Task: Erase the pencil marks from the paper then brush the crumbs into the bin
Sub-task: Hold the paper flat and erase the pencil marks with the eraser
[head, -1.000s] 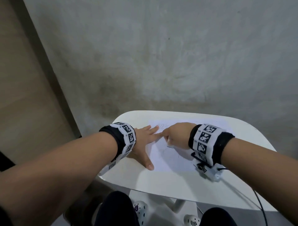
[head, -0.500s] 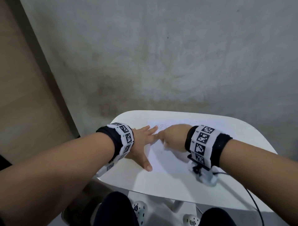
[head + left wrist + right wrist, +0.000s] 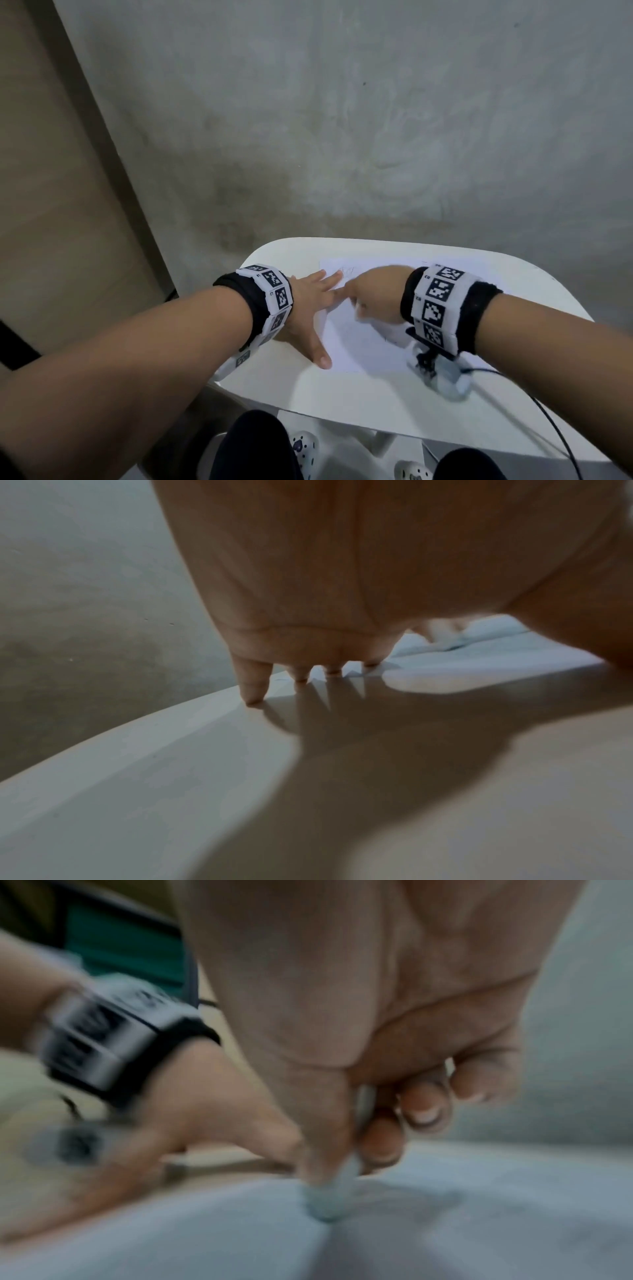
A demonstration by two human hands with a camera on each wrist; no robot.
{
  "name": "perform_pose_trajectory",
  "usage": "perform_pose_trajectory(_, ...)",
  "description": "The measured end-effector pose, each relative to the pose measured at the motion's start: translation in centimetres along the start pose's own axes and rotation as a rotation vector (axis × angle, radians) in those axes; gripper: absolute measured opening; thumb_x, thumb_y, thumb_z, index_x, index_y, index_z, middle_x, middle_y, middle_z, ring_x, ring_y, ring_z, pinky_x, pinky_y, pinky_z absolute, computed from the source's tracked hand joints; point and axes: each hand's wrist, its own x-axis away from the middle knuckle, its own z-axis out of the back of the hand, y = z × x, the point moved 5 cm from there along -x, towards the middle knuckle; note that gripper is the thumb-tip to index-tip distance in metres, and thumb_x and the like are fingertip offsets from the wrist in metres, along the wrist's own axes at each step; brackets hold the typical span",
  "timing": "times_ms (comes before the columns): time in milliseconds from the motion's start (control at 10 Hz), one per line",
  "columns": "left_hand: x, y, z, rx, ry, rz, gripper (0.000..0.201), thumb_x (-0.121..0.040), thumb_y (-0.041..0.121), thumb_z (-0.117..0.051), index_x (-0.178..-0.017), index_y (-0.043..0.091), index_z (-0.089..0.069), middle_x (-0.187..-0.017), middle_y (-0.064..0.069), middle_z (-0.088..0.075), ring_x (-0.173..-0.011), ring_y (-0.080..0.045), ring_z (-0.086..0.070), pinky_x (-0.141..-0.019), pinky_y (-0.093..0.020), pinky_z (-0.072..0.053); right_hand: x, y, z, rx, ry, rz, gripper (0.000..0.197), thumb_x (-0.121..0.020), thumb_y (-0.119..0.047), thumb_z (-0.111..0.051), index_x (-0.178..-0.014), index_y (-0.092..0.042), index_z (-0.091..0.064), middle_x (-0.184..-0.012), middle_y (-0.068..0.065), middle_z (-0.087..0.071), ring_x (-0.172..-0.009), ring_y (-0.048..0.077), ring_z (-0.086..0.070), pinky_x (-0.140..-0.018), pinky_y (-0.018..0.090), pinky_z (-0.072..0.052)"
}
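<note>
A white sheet of paper (image 3: 359, 342) lies on the small white table (image 3: 342, 397), with faint pencil marks (image 3: 347, 272) near its far left corner. My left hand (image 3: 313, 305) lies flat with spread fingers (image 3: 253, 688) pressing the paper's left edge. My right hand (image 3: 371, 296) is curled, its thumb and fingers pinching a pale eraser (image 3: 330, 1202) whose tip presses into the paper (image 3: 479, 1231). The right wrist view is blurred by motion. No bin is in view.
The table's rounded far edge (image 3: 376, 245) sits close to a grey concrete wall (image 3: 342, 120). A black cable (image 3: 548, 421) trails from my right wrist camera over the table's right side. My knees and white shoes (image 3: 303, 447) show below the near edge.
My right hand with the eraser has slid a little left and toward the far part of the paper, close to my left fingertips. The left hand has stayed pressed in place.
</note>
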Motion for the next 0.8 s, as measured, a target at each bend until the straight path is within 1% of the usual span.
perform_pose_trajectory(100, -0.2, 0.0, -0.2, -0.010, 0.008, 0.009, 0.133, -0.067, 0.069, -0.076, -0.149, 0.041, 0.025, -0.159, 0.008, 0.033, -0.149, -0.019, 0.024, -0.122, -0.055, -0.003, 0.5, -1.0, 0.2, 0.022, -0.024, 0.028, 0.038, -0.096, -0.014, -0.052, -0.134, -0.013, -0.049, -0.125, 0.008, -0.058, -0.112, 0.024, -0.055, -0.087, 0.031, -0.038)
perform_pose_trajectory(200, -0.3, -0.1, -0.2, -0.006, 0.036, 0.022, 0.136, -0.065, 0.069, -0.077, -0.150, 0.039, 0.025, -0.159, 0.010, 0.031, -0.149, -0.017, 0.022, -0.122, -0.054, -0.005, 0.2, -1.7, -0.1, 0.007, -0.053, 0.087, 0.034, -0.094, -0.015, -0.054, -0.128, -0.017, -0.055, -0.122, 0.005, -0.063, -0.109, 0.025, -0.059, -0.081, 0.032, -0.042)
perform_pose_trajectory(300, -0.3, -0.1, -0.2, -0.008, 0.022, 0.009, 0.136, -0.065, 0.070, -0.076, -0.149, 0.041, 0.027, -0.159, 0.009, 0.033, -0.149, -0.018, 0.022, -0.121, -0.055, -0.003, -0.3, -0.4, 0.4, 0.075, -0.039, -0.044, 0.033, -0.095, -0.017, -0.051, -0.127, -0.013, -0.057, -0.121, 0.007, -0.064, -0.093, 0.022, -0.056, -0.067, 0.028, -0.038)
perform_pose_trajectory(400, -0.4, 0.0, -0.3, -0.002, 0.049, 0.027, 0.139, -0.064, 0.070, -0.077, -0.151, 0.035, 0.025, -0.159, 0.009, 0.031, -0.149, -0.018, 0.022, -0.122, -0.053, -0.003, 0.5, -2.8, 0.0, -0.004, -0.040, 0.098, 0.039, -0.097, -0.016, -0.052, -0.135, -0.007, -0.050, -0.131, 0.014, -0.056, -0.115, 0.032, -0.053, -0.079, 0.033, -0.039)
perform_pose_trajectory(500, 0.0, 0.0, -0.1, 0.026, 0.019, 0.022, 0.136, -0.066, 0.068, -0.078, -0.152, 0.038, 0.023, -0.159, 0.011, 0.031, -0.149, -0.017, 0.022, -0.122, -0.052, 0.000, 0.2, -1.3, 0.4, 0.032, -0.023, 0.003, 0.040, -0.097, -0.017, -0.050, -0.137, -0.014, -0.048, -0.123, 0.010, -0.058, -0.106, 0.027, -0.056, -0.083, 0.030, -0.041)
perform_pose_trajectory(600, 0.4, 0.6, 0.1, 0.002, 0.021, 0.023, 0.133, -0.069, 0.067, -0.077, -0.152, 0.036, 0.022, -0.159, 0.008, 0.032, -0.149, -0.018, 0.023, -0.122, -0.050, 0.002, 0.0, -1.9, 0.4, -0.032, 0.008, 0.015, 0.038, -0.096, -0.016, -0.051, -0.134, -0.009, -0.050, -0.129, 0.015, -0.055, -0.109, 0.032, -0.054, -0.087, 0.037, -0.041)
perform_pose_trajectory(700, 0.4, 0.4, 0.0, 0.018, 0.008, 0.037, 0.135, -0.068, 0.066, -0.078, -0.152, 0.037, 0.023, -0.159, 0.009, 0.030, -0.149, -0.017, 0.022, -0.122, -0.049, 0.002, 0.1, -2.3, -0.1, 0.034, -0.047, 0.061, 0.041, -0.097, -0.017, -0.052, -0.137, -0.012, -0.049, -0.130, 0.011, -0.055, -0.113, 0.025, -0.054, -0.087, 0.032, -0.039)
perform_pose_trajectory(800, 0.2, -0.1, -0.1, 0.021, 0.014, 0.026, 0.137, -0.063, 0.072, -0.077, -0.150, 0.043, 0.025, -0.159, 0.009, 0.032, -0.149, -0.019, 0.023, -0.121, -0.055, 0.000, 0.4, -1.3, 1.0, 0.044, -0.011, -0.054, 0.036, -0.097, -0.018, -0.049, -0.132, -0.012, -0.053, -0.121, 0.010, -0.059, -0.101, 0.025, -0.056, -0.074, 0.029, -0.035)
